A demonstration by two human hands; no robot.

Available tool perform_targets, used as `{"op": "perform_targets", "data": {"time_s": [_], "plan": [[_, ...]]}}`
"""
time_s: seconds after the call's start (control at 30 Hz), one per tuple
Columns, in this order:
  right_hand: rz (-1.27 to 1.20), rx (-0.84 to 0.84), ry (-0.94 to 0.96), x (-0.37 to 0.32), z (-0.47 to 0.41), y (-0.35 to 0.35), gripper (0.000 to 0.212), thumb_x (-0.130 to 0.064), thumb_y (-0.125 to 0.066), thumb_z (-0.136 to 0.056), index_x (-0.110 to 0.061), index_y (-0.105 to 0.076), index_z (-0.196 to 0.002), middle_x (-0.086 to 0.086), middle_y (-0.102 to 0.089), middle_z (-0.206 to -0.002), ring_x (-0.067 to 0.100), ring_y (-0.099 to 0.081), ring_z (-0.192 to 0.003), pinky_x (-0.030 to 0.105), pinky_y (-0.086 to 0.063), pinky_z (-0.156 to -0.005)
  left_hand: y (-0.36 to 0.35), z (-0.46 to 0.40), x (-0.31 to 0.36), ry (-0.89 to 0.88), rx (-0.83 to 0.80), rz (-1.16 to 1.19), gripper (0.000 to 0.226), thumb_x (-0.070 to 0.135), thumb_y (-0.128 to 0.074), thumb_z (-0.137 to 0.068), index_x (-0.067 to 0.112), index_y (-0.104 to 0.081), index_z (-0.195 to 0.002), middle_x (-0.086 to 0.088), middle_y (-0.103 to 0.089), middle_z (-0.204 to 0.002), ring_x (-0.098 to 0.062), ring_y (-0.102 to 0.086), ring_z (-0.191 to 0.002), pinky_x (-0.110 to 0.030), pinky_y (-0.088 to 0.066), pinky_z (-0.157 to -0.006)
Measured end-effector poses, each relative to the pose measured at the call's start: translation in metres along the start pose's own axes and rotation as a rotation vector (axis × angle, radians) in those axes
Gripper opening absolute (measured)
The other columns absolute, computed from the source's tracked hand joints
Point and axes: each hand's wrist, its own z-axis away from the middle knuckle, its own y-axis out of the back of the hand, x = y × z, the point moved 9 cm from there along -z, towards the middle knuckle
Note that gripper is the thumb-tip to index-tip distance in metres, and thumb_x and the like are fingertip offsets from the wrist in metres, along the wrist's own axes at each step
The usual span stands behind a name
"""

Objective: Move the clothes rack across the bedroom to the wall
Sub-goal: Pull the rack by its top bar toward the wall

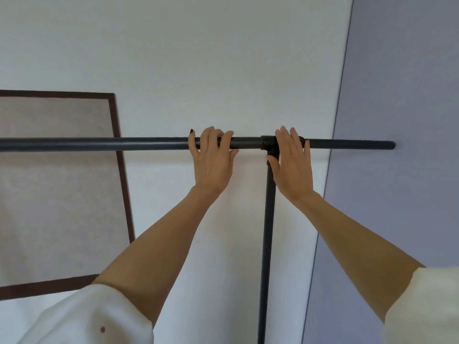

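The clothes rack is a dark grey metal frame. Its top bar [99, 144] runs level across the view, and its upright post [268, 232] drops from a T-joint right of centre. My left hand [213, 157] is curled over the top bar just left of the joint, thumb under the bar. My right hand [291, 162] lies on the T-joint with fingers mostly straight and draped over it, thumb against the post. The bar's right end [390, 145] sits close to the lilac wall. No clothes hang on the rack.
A white wall [198, 58] stands directly behind the rack. A lilac wall [397, 95] meets it at a corner on the right. A large panel with a dark brown frame [119, 170] hangs or leans on the white wall at the left.
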Motion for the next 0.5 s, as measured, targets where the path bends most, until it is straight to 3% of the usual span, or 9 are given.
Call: {"op": "perform_targets", "data": {"time_s": [0.13,0.2,0.27,0.33,0.43,0.5], "plan": [[-0.119,-0.022,-0.027,0.003,0.043,-0.009,0.061,-0.018,-0.047,-0.094,-0.007,-0.015,-0.146,0.013,-0.018,-0.156,0.027,-0.015,-0.144,0.042,-0.014,-0.116,-0.003,0.034,0.006,-0.089,-0.001,-0.078,0.061,0.028,-0.050,-0.087,0.012,-0.027,-0.142,-0.019,-0.033,-0.149,-0.039,-0.022,-0.140,-0.055,-0.010,-0.112],[-0.192,-0.107,-0.112,0.012,0.069,-0.024,0.060,-0.022,-0.044,-0.096,-0.010,-0.015,-0.146,0.010,-0.023,-0.155,0.026,-0.024,-0.142,0.034,-0.018,-0.113,-0.011,0.058,0.008,-0.082,-0.062,-0.031,0.064,0.031,-0.048,-0.088,0.013,-0.021,-0.144,-0.019,-0.025,-0.153,-0.038,-0.017,-0.142,-0.054,-0.008,-0.113],[-0.272,-0.276,-0.234,0.024,0.101,-0.049,0.054,-0.029,-0.038,-0.097,-0.016,-0.018,-0.146,0.008,-0.033,-0.152,0.026,-0.035,-0.137,0.037,-0.029,-0.111,-0.028,0.090,0.007,-0.030,-0.184,0.077,0.064,0.035,-0.045,-0.090,0.015,-0.019,-0.145,-0.017,-0.020,-0.155,-0.035,-0.012,-0.143,-0.053,-0.008,-0.114],[-0.372,-0.471,-0.300,0.030,0.131,-0.073,0.047,-0.032,-0.035,-0.098,-0.017,-0.027,-0.142,0.007,-0.047,-0.142,0.026,-0.046,-0.129,0.039,-0.041,-0.104,-0.066,0.136,0.007,0.082,-0.483,0.255,0.065,0.038,-0.043,-0.091,0.018,-0.013,-0.146,-0.010,-0.013,-0.158,-0.029,-0.009,-0.145,-0.050,-0.011,-0.116],[-0.533,-0.602,-0.426,0.034,0.153,-0.091,0.041,-0.031,-0.041,-0.097,-0.011,-0.039,-0.132,0.008,-0.058,-0.127,0.026,-0.055,-0.117,0.029,-0.045,-0.092,-0.124,0.229,0.027,0.241,-1.121,0.518,0.072,0.040,-0.049,-0.090,0.022,-0.007,-0.146,-0.003,-0.009,-0.159,-0.023,-0.013,-0.144,-0.041,-0.020,-0.115],[-0.570,-0.629,-0.475,0.036,0.153,-0.098,0.037,-0.028,-0.048,-0.094,-0.009,-0.042,-0.126,0.008,-0.062,-0.114,0.026,-0.061,-0.105,0.027,-0.047,-0.084,-0.139,0.268,0.045,0.305,-1.295,0.634,0.077,0.038,-0.055,-0.088,0.026,-0.005,-0.146,-0.003,-0.011,-0.158,-0.024,-0.018,-0.143,-0.040,-0.023,-0.114]]}}
